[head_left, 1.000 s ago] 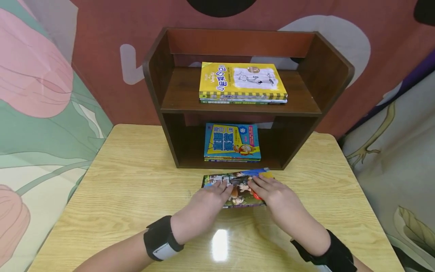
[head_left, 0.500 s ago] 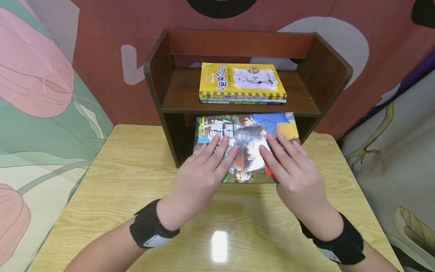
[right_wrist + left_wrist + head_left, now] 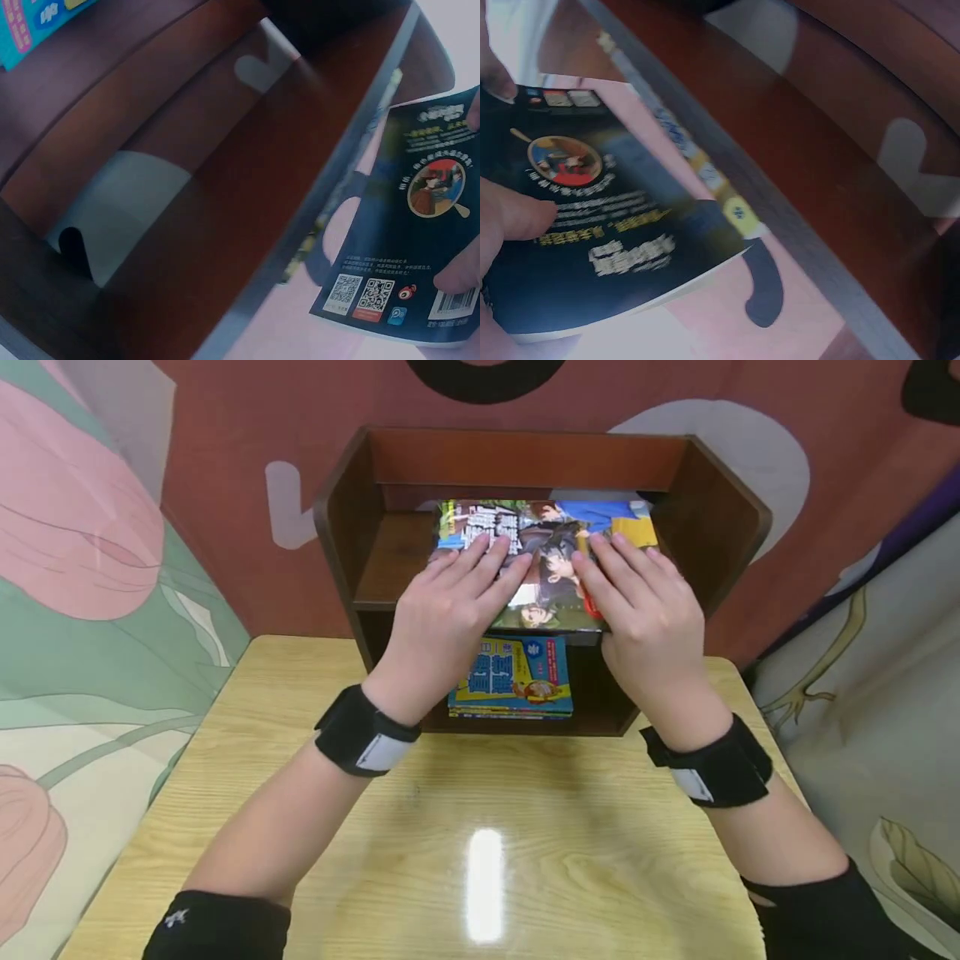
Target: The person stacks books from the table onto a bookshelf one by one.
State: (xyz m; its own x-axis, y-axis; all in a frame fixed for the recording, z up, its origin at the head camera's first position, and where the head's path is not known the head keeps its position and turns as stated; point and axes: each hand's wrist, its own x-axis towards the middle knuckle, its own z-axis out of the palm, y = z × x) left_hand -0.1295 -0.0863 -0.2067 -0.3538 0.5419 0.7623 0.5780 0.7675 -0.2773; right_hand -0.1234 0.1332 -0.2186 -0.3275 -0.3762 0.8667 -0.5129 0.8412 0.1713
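Observation:
Both my hands carry a glossy comic-style book (image 3: 555,568) level with the upper shelf, in front of and over where the yellow-covered stack lies. My left hand (image 3: 450,610) grips its left side, fingers flat on the front cover. A thumb (image 3: 521,214) presses the dark back cover in the left wrist view. On the right side my right hand (image 3: 648,618) holds it the same way, its thumb (image 3: 459,271) below near the barcode. In the head view the book hides the yellow stack; its spines (image 3: 697,161) show along the shelf edge in the left wrist view.
A dark brown two-tier bookshelf (image 3: 382,547) stands at the back of the light wooden table (image 3: 420,860). On its lower tier lies a stack of blue-covered books (image 3: 517,681). Raised side panels flank the upper tier. Patterned cloth (image 3: 232,568) hangs behind.
Both hands have lifted the book from the tabletop in front of the shelf, up and forward past the lower tier to the upper tier. The blue stack shows again below it.

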